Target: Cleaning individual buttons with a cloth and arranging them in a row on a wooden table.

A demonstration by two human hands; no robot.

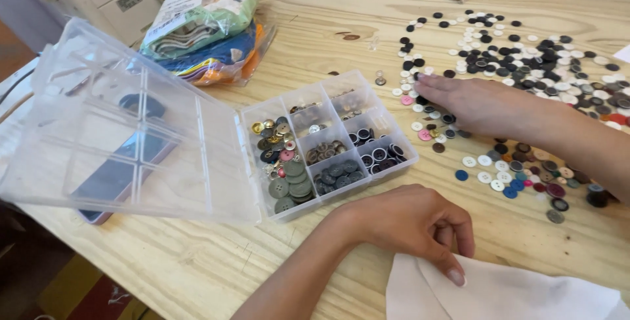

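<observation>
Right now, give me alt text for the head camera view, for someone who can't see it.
A person's right hand lies flat on loose buttons spread across a wooden table, while the left hand pinches white cloth. Between them and some bagged fabric sits an open clear organiser box of sorted buttons.

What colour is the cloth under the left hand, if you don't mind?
White; the cloth shows best in the head view.

Head view: looking down from the person's head, close above the wooden worktop [315, 38].
Facing: tilting toward 12 o'clock, worktop edge running diagonally at 7 o'clock.
Shared views: only one.
</observation>
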